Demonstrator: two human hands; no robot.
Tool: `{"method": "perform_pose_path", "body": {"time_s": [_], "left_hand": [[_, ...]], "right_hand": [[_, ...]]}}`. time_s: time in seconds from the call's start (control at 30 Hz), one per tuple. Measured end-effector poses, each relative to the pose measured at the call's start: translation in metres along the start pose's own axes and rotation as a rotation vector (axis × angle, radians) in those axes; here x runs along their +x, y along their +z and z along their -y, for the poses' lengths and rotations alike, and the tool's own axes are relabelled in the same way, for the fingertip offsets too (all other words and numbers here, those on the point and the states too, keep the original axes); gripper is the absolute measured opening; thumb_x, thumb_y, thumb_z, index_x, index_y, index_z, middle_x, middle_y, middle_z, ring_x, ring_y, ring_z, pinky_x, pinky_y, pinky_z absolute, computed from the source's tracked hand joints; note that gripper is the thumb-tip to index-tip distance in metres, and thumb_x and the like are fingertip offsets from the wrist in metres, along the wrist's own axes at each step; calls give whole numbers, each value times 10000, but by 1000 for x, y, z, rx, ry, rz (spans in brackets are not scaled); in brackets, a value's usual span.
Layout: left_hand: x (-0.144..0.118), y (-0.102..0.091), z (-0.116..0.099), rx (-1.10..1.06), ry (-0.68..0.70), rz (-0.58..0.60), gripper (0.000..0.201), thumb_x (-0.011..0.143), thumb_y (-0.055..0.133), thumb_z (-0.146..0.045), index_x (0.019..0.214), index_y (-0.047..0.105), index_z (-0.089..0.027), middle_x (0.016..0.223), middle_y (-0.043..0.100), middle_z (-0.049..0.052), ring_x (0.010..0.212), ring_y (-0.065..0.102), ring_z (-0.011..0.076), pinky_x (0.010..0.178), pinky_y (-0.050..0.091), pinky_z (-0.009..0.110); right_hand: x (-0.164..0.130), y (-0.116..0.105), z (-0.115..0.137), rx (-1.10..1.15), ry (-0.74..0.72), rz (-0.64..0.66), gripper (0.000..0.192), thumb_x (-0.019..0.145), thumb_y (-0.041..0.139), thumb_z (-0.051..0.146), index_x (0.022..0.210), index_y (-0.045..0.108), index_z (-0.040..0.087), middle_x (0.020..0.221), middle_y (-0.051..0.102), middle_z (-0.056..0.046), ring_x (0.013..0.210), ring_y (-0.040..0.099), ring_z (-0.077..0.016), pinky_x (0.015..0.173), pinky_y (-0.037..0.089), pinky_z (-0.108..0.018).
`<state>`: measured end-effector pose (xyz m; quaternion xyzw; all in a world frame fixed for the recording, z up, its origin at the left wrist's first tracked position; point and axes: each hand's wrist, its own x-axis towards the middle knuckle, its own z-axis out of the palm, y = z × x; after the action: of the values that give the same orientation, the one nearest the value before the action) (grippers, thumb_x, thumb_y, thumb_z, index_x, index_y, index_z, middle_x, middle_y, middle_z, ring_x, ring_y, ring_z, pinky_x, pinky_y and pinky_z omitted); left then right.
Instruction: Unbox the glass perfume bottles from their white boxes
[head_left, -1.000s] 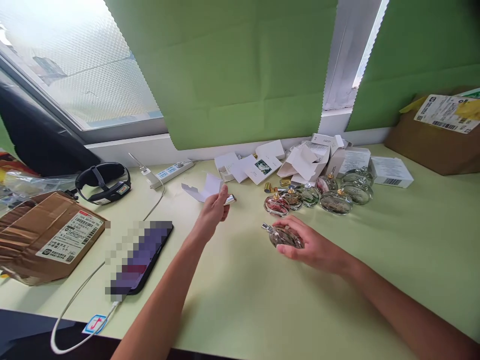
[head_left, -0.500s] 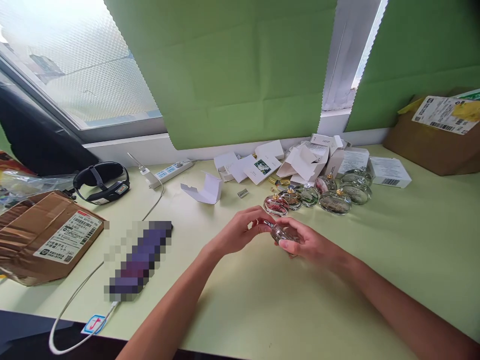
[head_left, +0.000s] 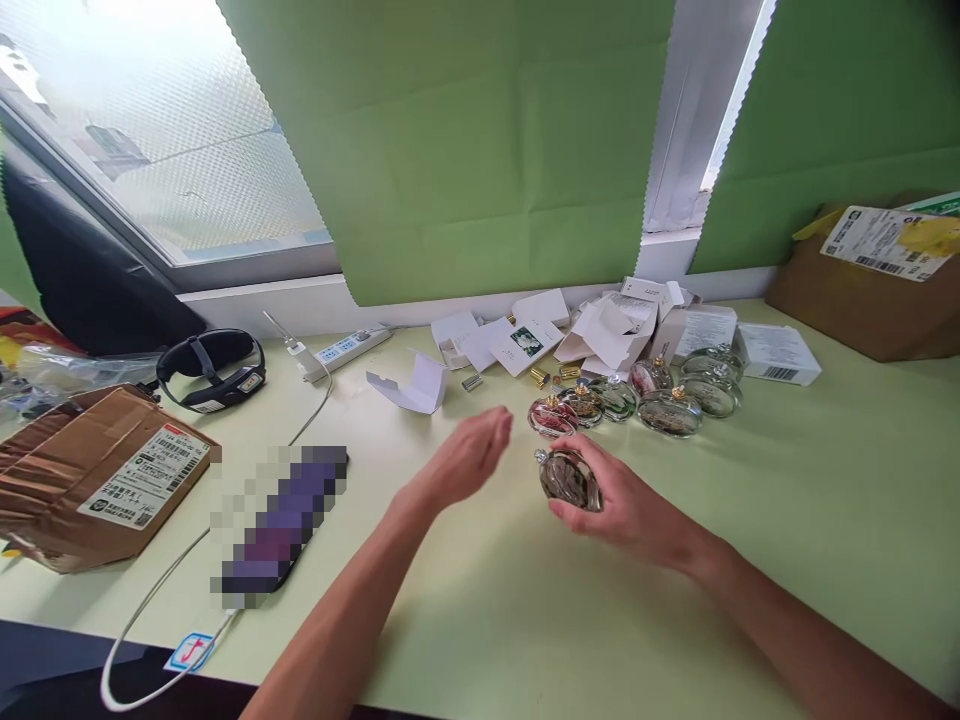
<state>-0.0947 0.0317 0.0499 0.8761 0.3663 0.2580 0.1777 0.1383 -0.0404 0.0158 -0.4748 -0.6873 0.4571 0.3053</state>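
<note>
Our right hand (head_left: 626, 505), mid-frame, grips a small round glass bottle (head_left: 571, 478) w/ fingers curled around it, spray top pointing upper left, just above the table (head_left: 825, 520). Our left hand (head_left: 469, 462) hovers to its left, fingers loosely spread, holding nothing. A row of similar bottles (head_left: 637, 400) sits just behind, w/ opened white boxes (head_left: 600, 330) at the window edge. Bare green surface lies in the lower middle & right of frame; phone (head_left: 281, 520) & cable at lower left.
</note>
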Motion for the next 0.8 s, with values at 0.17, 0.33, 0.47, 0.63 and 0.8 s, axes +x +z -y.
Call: {"method": "perform_pose_path", "body": {"time_s": [0.17,0.33,0.47,0.63,0.8], "left_hand": [[6,6,34,-174,-380,-172,353,1011,403,-503,887,541,-203,648,415,-38,603,418,130,596,354,262],[16,21,42,-163,-462,-132,606,966,485,-520,1482,339,-238,1140,642,75,725,585,149,735,485,315],[5,-10,55,267,-458,-297,647,925,558,-444,1513,354,-266,1399,507,140,1259,493,318,1063,398,500],[-16,-47,98,421,-751,-247,934,794,700,-494,1568,226,-275,1604,241,181,1484,222,443,1125,295,653],[-16,-37,114,301,-728,-183,813,827,649,-416,1523,287,-202,1526,372,204,1397,421,394,1108,378,565]], "right_hand": [[3,-8,-6,162,32,51,605,857,695,529,1362,462,290,1219,627,-65,1024,631,-225,851,526,-357],[2,-40,-10,173,-89,116,697,773,811,439,1402,529,333,1529,478,-61,1394,442,-302,1148,365,-448],[-17,-70,-20,124,11,134,783,787,808,415,1488,467,344,1630,356,-62,1470,367,-332,1196,328,-458],[-43,-87,-44,-6,38,-12,717,842,735,468,1497,464,359,1640,329,-56,1505,308,-331,1217,293,-420],[-49,-86,-53,-118,66,-110,753,907,634,512,1579,315,393,1645,357,-37,1493,334,-331,1182,335,-499]]}}
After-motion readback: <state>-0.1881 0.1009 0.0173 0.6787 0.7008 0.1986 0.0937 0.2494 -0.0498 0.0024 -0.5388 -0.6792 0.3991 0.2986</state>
